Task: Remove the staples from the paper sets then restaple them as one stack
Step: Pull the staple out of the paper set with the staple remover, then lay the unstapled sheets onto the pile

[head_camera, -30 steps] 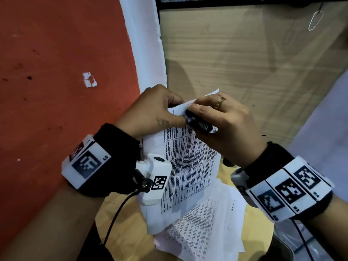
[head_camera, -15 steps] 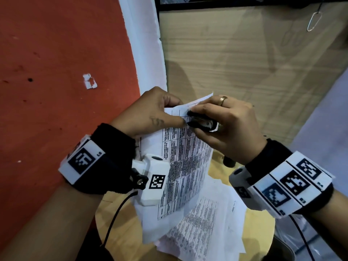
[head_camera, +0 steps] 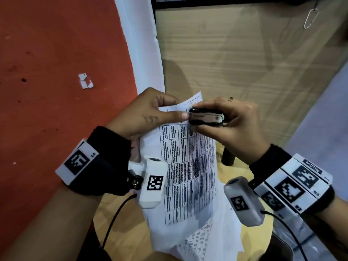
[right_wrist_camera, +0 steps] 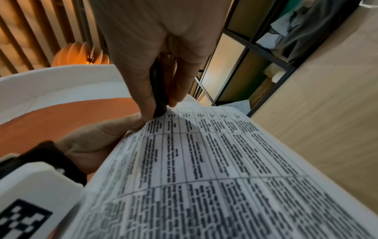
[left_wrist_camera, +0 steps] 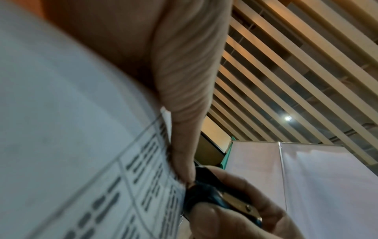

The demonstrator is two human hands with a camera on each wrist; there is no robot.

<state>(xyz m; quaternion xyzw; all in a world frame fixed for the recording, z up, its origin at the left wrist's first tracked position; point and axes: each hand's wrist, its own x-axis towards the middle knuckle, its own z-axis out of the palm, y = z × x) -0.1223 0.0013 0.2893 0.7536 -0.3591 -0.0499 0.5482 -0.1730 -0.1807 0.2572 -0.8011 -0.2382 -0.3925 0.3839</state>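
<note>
Though held up, papers (head_camera: 188, 166) w/ remover (head_camera: 206, 117)

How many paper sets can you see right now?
2. The held set is pinched by the left hand beside the staple remover; the loose pile lies beneath. More may be hidden underneath.

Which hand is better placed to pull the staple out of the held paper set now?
The right hand: it already grips the staple remover at the top corner of the paper set, while the left hand pinches that corner.
</note>
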